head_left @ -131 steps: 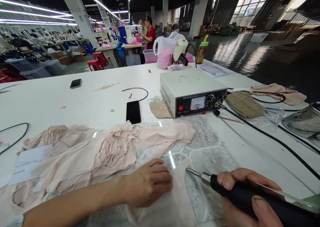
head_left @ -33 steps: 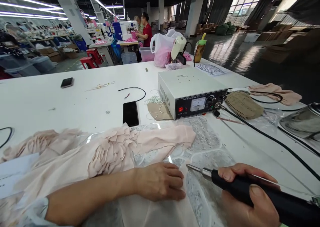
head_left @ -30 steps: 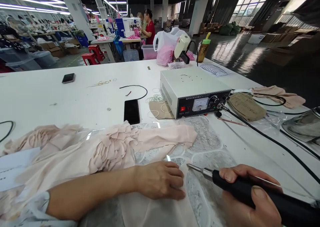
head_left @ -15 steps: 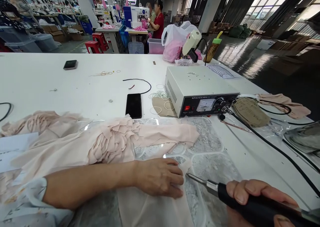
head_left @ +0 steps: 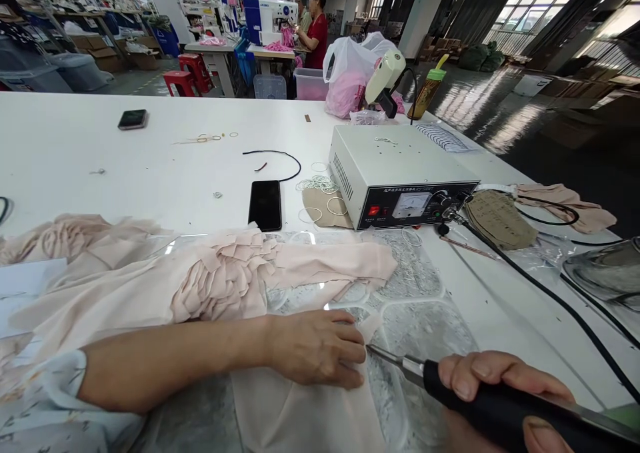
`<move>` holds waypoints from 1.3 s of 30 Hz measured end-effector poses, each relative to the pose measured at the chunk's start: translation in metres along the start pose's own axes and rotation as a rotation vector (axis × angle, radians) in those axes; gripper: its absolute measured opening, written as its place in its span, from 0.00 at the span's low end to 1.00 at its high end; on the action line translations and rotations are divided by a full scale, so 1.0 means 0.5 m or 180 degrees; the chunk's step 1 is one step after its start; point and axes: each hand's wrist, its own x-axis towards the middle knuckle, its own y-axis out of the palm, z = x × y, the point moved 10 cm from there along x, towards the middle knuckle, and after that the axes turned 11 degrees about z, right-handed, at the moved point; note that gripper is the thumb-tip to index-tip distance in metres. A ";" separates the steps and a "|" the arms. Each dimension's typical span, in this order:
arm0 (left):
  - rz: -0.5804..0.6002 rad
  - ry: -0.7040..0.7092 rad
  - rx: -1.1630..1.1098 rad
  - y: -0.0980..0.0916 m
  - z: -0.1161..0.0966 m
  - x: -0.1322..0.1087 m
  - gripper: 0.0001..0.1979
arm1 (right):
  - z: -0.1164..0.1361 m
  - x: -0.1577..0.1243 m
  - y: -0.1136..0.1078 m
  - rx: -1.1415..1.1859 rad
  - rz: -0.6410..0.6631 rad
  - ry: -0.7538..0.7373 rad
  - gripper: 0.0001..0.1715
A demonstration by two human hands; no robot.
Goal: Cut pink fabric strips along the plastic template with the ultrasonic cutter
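Observation:
My left hand (head_left: pixel 317 348) lies on a pale pink fabric piece (head_left: pixel 310 413), pressing it against a clear patterned mat (head_left: pixel 425 333). Its fingers are bent a little and slightly apart, with their tips at the fabric's right edge. In my right hand (head_left: pixel 500 380) is an ultrasonic cutter (head_left: pixel 480 400) with a black handle, my fingers wrapped round it. The metal tip points left and reaches the fabric edge beside my left fingertips; whether it touches the cloth I cannot tell. Beyond my left forearm lies a pink garment with layered ruffles (head_left: pixel 220 273).
A generator box (head_left: pixel 405 173) with a dial stands ahead, its black cable (head_left: pixel 540 296) running along the right. A phone (head_left: pixel 265 205), thread snips (head_left: pixel 200 138) and a brown card pattern (head_left: pixel 500 220) lie on the white table (head_left: pixel 190 173). A person in red (head_left: pixel 317 36) sews behind.
The cutter in my right hand has moved left, bringing its tip to the fabric edge by my left fingers. My left hand stays on the fabric; the view has shifted slightly.

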 end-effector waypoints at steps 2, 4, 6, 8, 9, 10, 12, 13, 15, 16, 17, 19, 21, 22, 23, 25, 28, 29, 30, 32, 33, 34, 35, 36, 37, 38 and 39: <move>0.0004 -0.0020 0.0001 -0.001 0.001 0.001 0.10 | -0.001 0.003 0.006 0.0033 0.0091 -0.0025 0.07; 0.0047 -0.0031 0.0007 0.000 0.002 0.002 0.10 | -0.001 0.006 0.010 0.0050 0.0165 -0.0062 0.07; 0.0084 -0.0028 0.0006 0.001 0.002 0.003 0.10 | -0.002 0.009 0.012 0.0049 0.0216 -0.0066 0.07; 0.0105 -0.0022 -0.0010 0.003 0.001 0.004 0.09 | -0.001 0.010 0.013 0.0028 0.0269 -0.0080 0.06; 0.0112 -0.0024 -0.0018 0.003 0.002 0.004 0.09 | 0.001 0.011 0.013 0.0010 0.0289 -0.0098 0.05; 0.0114 -0.0025 -0.0025 0.003 0.002 0.004 0.10 | 0.003 0.012 0.014 -0.0006 0.0314 -0.0115 0.04; 0.0087 -0.0026 -0.0020 0.002 0.002 0.003 0.10 | 0.005 0.014 0.017 -0.0024 0.0352 -0.0127 0.03; 0.0051 -0.0016 -0.0013 0.000 0.001 0.002 0.10 | 0.006 0.014 0.018 -0.0019 0.0372 -0.0121 0.03; -0.0058 0.0010 0.0001 -0.007 -0.001 0.001 0.09 | 0.007 0.015 0.021 0.0007 0.0368 -0.0104 0.03; -0.0108 0.0026 0.0005 -0.010 -0.001 0.000 0.08 | 0.009 0.015 0.020 0.0014 0.0334 -0.0097 0.04; -0.0137 0.0038 0.0006 -0.012 -0.002 0.000 0.07 | 0.010 0.014 0.018 0.0015 0.0277 -0.0093 0.04; -0.0172 0.0055 0.0015 -0.014 -0.003 0.000 0.07 | 0.012 0.011 0.013 -0.0001 0.0149 -0.0066 0.05; -0.0195 0.0062 0.0042 -0.017 -0.004 0.000 0.06 | 0.012 0.006 0.009 -0.0027 0.0076 -0.0018 0.06; -0.0220 0.0064 0.0055 -0.019 -0.004 0.000 0.06 | 0.012 0.004 0.008 -0.0037 0.0066 0.0010 0.06; -0.0245 0.0059 0.0062 -0.021 -0.004 0.000 0.06 | 0.011 0.003 0.009 -0.0040 0.0078 0.0017 0.06; -0.0259 0.0034 0.0062 -0.023 -0.003 0.000 0.06 | 0.011 0.001 0.013 -0.0032 0.0137 0.0003 0.05; -0.0152 0.0008 0.0043 -0.017 -0.001 0.001 0.07 | 0.007 0.000 0.016 -0.0018 0.0195 -0.0010 0.05; -0.0093 0.0004 0.0038 -0.013 -0.001 0.001 0.08 | 0.006 0.000 0.017 -0.0018 0.0218 -0.0017 0.05; -0.0045 0.0007 0.0032 -0.010 -0.001 0.001 0.08 | 0.005 0.000 0.018 -0.0018 0.0242 -0.0022 0.05; -0.0020 0.0008 0.0027 -0.008 -0.001 0.002 0.09 | 0.006 0.002 0.021 -0.0025 0.0324 -0.0061 0.04; -0.0040 0.0008 0.0030 -0.009 -0.001 0.001 0.09 | 0.007 0.002 0.023 -0.0038 0.0366 -0.0079 0.04; -0.0079 0.0018 0.0034 -0.011 -0.002 0.001 0.08 | 0.008 0.003 0.024 -0.0051 0.0406 -0.0086 0.03; -0.0123 0.0030 0.0039 -0.014 -0.003 0.000 0.08 | 0.009 0.004 0.027 -0.0061 0.0451 -0.0094 0.03; -0.0163 0.0038 0.0044 -0.016 -0.003 0.000 0.07 | 0.010 0.004 0.029 -0.0069 0.0489 -0.0111 0.03; -0.0188 0.0046 0.0045 -0.017 -0.004 0.000 0.06 | 0.011 0.004 0.031 -0.0075 0.0512 -0.0109 0.03; -0.0199 0.0051 0.0044 -0.017 -0.004 -0.001 0.06 | 0.011 0.004 0.032 -0.0079 0.0514 -0.0094 0.03; -0.0205 0.0049 0.0044 -0.017 -0.004 -0.001 0.05 | 0.013 0.004 0.033 -0.0083 0.0512 -0.0096 0.04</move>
